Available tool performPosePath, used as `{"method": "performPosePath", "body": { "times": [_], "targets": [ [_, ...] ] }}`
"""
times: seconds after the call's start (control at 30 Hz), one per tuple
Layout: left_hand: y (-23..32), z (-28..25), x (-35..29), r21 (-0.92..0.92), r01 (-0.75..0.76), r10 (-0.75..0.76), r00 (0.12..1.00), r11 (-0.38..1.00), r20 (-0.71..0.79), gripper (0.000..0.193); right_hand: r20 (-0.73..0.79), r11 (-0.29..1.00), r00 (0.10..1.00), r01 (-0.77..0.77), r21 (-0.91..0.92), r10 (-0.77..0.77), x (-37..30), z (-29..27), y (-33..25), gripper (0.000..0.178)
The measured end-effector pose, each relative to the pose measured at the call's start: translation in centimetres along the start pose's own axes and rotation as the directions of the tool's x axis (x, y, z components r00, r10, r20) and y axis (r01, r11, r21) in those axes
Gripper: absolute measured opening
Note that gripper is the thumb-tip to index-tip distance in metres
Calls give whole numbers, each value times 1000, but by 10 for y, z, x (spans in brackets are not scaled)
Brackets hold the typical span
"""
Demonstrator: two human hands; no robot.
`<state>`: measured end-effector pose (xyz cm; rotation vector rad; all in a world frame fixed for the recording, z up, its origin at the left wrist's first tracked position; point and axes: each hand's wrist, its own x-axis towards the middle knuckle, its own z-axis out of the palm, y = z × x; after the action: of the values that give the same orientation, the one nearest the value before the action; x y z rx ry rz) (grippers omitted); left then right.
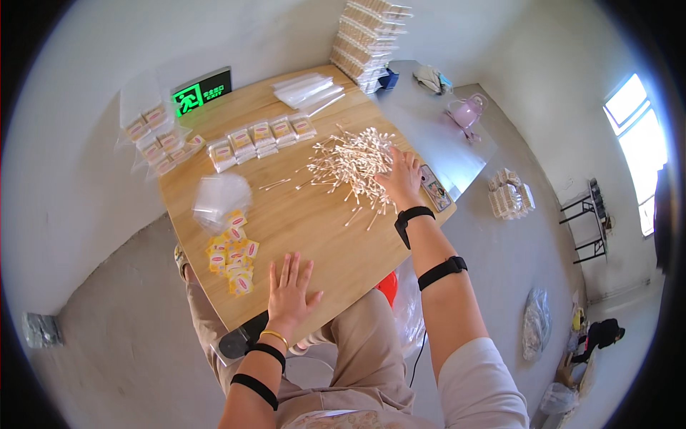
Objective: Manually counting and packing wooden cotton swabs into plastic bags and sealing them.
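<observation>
A heap of loose cotton swabs [350, 161] lies on the far right part of the wooden table [336, 243]. My right hand [401, 177] is at the heap's right edge, thumb and fingers apart, touching the outer swabs. Near the table's front edge, my left hand [289, 293] rests flat with its fingers spread and nothing in it. Left of that hand lies a scatter of small yellow and white labels [232, 257]. Above them is a stack of clear plastic bags [221, 200]. A few stray swabs [275, 184] lie left of the heap.
A row of filled swab packs [261, 136] stands behind the heap, with more packs [153, 139] at the far left corner. Clear sleeves [307, 91] and a tall stack of packs [368, 43] are at the back. A phone-like object [434, 187] lies beside my right wrist.
</observation>
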<state>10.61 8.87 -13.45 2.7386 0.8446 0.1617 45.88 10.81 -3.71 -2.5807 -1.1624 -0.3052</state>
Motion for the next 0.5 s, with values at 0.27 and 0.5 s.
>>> {"method": "performPosePath", "body": {
  "times": [0.27, 0.5],
  "targets": [
    [1, -1, 2, -40, -14, 14, 1000, 999, -9, 75, 48, 995, 997, -60, -78, 64, 13, 11, -11, 51],
    [2, -2, 1, -16, -4, 4, 1000, 1000, 10, 74, -17, 999, 1000, 9, 32, -9, 15, 4, -16, 37]
  ]
}}
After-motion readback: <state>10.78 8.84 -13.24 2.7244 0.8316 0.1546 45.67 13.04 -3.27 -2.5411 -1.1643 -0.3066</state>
